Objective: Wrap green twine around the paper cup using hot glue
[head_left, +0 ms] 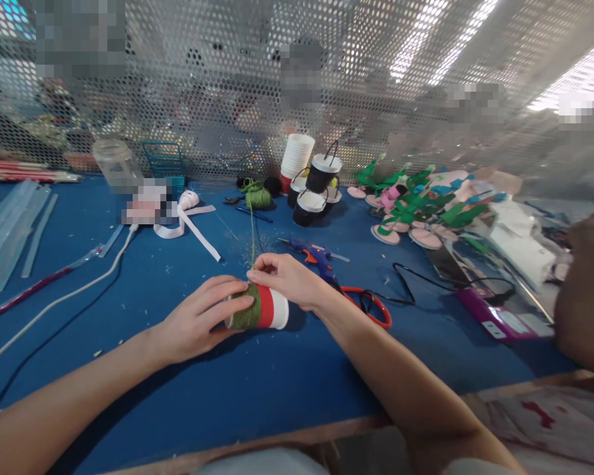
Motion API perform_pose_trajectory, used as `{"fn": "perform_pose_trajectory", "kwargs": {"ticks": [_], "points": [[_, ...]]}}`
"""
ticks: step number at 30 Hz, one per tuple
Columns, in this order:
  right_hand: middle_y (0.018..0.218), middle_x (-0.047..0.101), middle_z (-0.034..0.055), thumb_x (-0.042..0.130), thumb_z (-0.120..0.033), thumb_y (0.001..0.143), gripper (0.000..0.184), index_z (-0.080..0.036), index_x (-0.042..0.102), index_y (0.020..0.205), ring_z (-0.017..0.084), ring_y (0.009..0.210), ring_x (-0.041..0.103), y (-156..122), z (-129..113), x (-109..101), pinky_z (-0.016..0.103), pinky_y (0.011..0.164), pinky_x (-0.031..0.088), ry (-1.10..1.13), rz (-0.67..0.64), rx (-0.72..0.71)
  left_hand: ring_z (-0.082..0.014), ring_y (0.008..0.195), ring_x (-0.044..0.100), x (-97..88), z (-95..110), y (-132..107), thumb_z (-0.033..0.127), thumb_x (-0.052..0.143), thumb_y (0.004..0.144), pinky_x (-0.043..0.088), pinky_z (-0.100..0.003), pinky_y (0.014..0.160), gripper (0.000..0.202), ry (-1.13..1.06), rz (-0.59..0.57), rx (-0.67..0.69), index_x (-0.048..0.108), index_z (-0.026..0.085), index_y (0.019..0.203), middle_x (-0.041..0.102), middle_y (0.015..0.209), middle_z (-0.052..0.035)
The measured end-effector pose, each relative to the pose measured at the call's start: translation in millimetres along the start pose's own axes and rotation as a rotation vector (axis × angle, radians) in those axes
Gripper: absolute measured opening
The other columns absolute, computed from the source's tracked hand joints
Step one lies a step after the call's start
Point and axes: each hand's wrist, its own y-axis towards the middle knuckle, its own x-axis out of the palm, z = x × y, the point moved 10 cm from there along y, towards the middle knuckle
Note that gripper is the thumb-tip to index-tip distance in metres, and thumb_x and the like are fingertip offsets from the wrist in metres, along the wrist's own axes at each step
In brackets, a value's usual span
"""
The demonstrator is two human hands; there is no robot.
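A paper cup lies on its side on the blue table, white with a red band, its open end wrapped in green yarn. My left hand is closed round the wrapped end. My right hand pinches the green yarn strand at the top of the cup. The strand runs away from me to a green yarn ball farther back.
Red-handled scissors and a blue glue gun lie right of my hands. Behind are stacked cups, black-covered cups with handles, green and pink foam pieces, glue sticks, a white cable, a perforated screen.
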Motion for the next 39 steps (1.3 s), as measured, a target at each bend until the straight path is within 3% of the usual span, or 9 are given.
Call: {"fn": "perform_pose_trajectory", "kwargs": {"ticks": [9,13,18,22,25,31,39], "points": [[0.062,0.041,-0.0041,0.044,-0.036,0.081,0.022,-0.019,0.043,0.067,0.011,0.058,0.038,-1.2,-1.9,1.8,0.025,0.055,0.031,-0.131,-0.003,-0.027,-0.0247,0.107,0.05,5.7,-4.7,-2.8,0.013,0.05,0.084,0.05,-0.043,0.084,0.033,-0.016,-0.022,-0.022,0.043,0.016,0.116,0.05,0.11,-0.0148],[0.061,0.041,-0.0042,0.043,-0.031,0.082,0.022,-0.019,0.041,0.064,0.011,0.058,0.038,-1.8,-9.5,-1.7,0.026,0.055,0.03,-0.209,0.036,-0.044,-0.0254,0.11,0.048,12.3,-21.5,-8.1,0.018,0.053,0.083,0.048,-0.045,0.088,0.047,-0.11,-0.065,-0.186,0.033,0.02,0.125,0.045,0.117,-0.0154],[0.06,0.043,-0.0041,0.043,-0.027,0.082,0.021,-0.02,0.039,0.063,0.011,0.058,0.04,-3.0,-18.7,-3.8,0.026,0.057,0.031,-0.276,0.097,-0.088,-0.0283,0.11,0.048,22.7,-41.2,-17.0,0.038,0.066,0.073,0.047,-0.047,0.089,0.069,-0.278,-0.11,-0.398,0.029,0.021,0.128,0.044,0.119,-0.0145],[0.061,0.047,-0.0031,0.044,-0.025,0.082,0.018,-0.02,0.041,0.065,0.012,0.059,0.043,-5.8,-23.3,-0.8,0.026,0.058,0.032,-0.302,0.124,-0.125,-0.0245,0.101,0.054,23.7,-46.4,-18.8,0.04,0.062,0.076,0.051,-0.04,0.082,0.058,-0.43,-0.066,-0.471,0.035,0.02,0.123,0.05,0.111,-0.0121],[0.063,0.048,-0.0026,0.045,-0.024,0.081,0.016,-0.02,0.043,0.066,0.012,0.06,0.045,-8.2,-27.5,-0.2,0.026,0.059,0.034,-0.288,0.131,-0.15,-0.0222,0.098,0.055,20.2,-45.0,-16.9,0.036,0.059,0.079,0.051,-0.036,0.081,0.047,-0.435,-0.045,-0.469,0.039,0.019,0.118,0.051,0.108,-0.0114],[0.065,0.05,-0.0023,0.049,-0.026,0.078,0.014,-0.019,0.046,0.066,0.012,0.063,0.047,-9.8,-34.6,-4.5,0.026,0.061,0.037,-0.167,0.115,-0.185,-0.0232,0.106,0.05,12.9,-33.4,-10.0,0.034,0.059,0.08,0.045,-0.04,0.089,0.042,-0.328,-0.063,-0.364,0.042,0.018,0.115,0.049,0.113,-0.0131],[0.065,0.052,-0.0022,0.051,-0.025,0.077,0.014,-0.017,0.05,0.066,0.011,0.062,0.046,-7.4,-30.4,-5.2,0.025,0.06,0.037,-0.102,0.092,-0.17,-0.0232,0.107,0.047,11.7,-21.3,-7.1,0.031,0.052,0.085,0.046,-0.039,0.088,0.038,-0.211,-0.089,-0.245,0.041,0.019,0.119,0.044,0.116,-0.0133]]}}
